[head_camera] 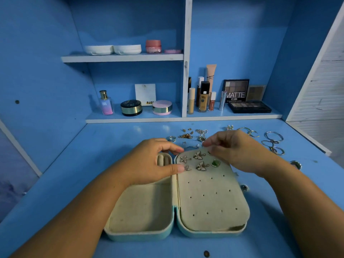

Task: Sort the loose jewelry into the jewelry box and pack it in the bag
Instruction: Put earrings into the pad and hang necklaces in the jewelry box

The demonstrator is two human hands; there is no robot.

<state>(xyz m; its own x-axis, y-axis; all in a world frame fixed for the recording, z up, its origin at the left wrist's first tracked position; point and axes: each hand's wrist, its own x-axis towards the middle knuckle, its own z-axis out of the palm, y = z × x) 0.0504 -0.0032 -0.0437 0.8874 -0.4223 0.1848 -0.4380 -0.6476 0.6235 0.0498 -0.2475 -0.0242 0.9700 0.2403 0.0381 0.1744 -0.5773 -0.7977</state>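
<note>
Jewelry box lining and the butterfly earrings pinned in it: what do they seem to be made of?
The jewelry box lining looks like beige velvet or felt: matte, with no shine. The butterfly earrings look like silver-toned metal set with tiny clear stones, judging by their glints.

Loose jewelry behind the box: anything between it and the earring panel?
Nothing visible. The loose silver and gold jewelry lies just past the open beige-lined jewelry box; only the left hand and right hand are at its far edge.

Dim bluish light, prob. fisheye edges
</note>
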